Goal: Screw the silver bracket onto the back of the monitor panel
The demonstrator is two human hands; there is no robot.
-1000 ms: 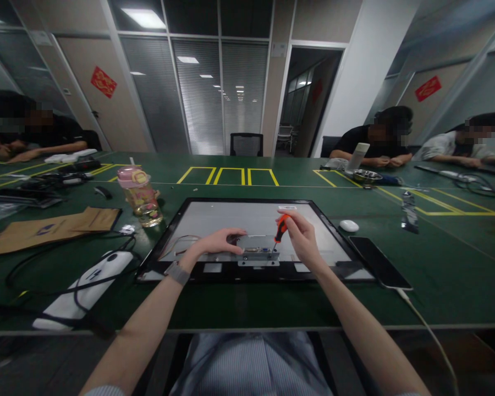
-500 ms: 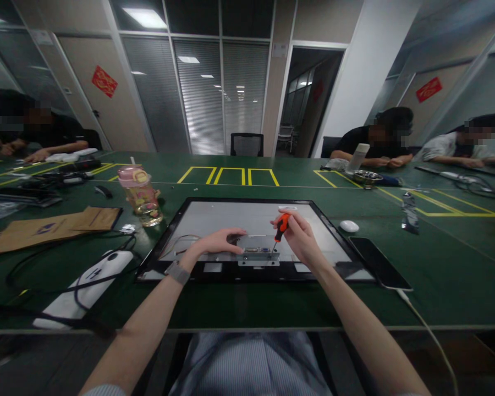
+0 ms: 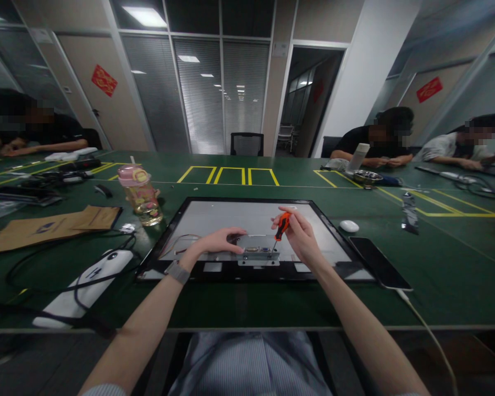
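In the head view, my right hand point(image 3: 300, 235) is closed round the orange and black handle of a screwdriver point(image 3: 283, 224). The thin shaft slants down to the right end of a silver metal bracket point(image 3: 259, 258) with connector ports along it. My left hand point(image 3: 220, 241) grips the left end of this bracket, thumb in front and fingers behind; part of the grip is hidden. Under both hands lies a large flat display panel point(image 3: 235, 212), grey-white with a black border. Thin wires point(image 3: 181, 242) rest on its left side. I cannot make out the screwdriver's tip exactly.
Left of the panel stand a pink-lidded bottle point(image 3: 140, 195) and a white power strip point(image 3: 86, 286) with black cables; a brown paper envelope point(image 3: 49, 226) lies beyond. On the right are a white mouse point(image 3: 349, 226) and a phone point(image 3: 380, 263) on a cable. Several people sit across the table.
The screwdriver handle has shifted very slightly within my right hand. My left hand and the bracket stay put. At the far right, a co-worker's hand has risen; at the far left, another person's arm has drawn back.
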